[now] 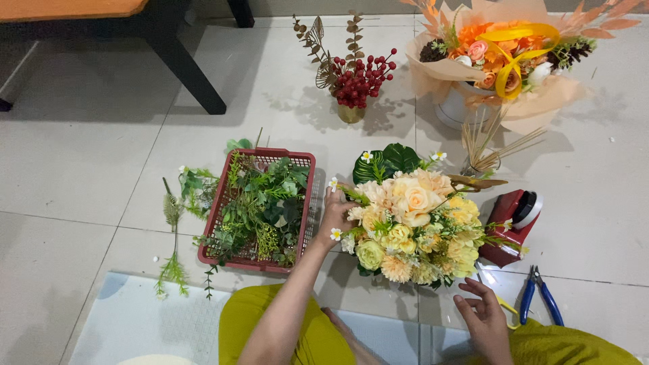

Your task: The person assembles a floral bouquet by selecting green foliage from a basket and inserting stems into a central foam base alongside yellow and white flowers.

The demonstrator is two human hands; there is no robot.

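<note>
A round arrangement of cream, peach and yellow artificial flowers (412,223) with dark green leaves stands on the tiled floor in front of me. My left hand (336,215) rests against its left side, fingers on the stems and small white daisies there. My right hand (483,316) hovers open just below the arrangement's right side, holding nothing. Under that hand lies a pair of yellow-handled scissors (506,306), partly hidden.
A red plastic basket (309,196) of green foliage sits at left, with loose sprigs (174,230) beside it. Blue-handled pliers (539,296) and a red tape dispenser (515,220) lie at right. Behind are a berry vase (353,81), a wrapped orange bouquet (500,57), and sticks (483,145).
</note>
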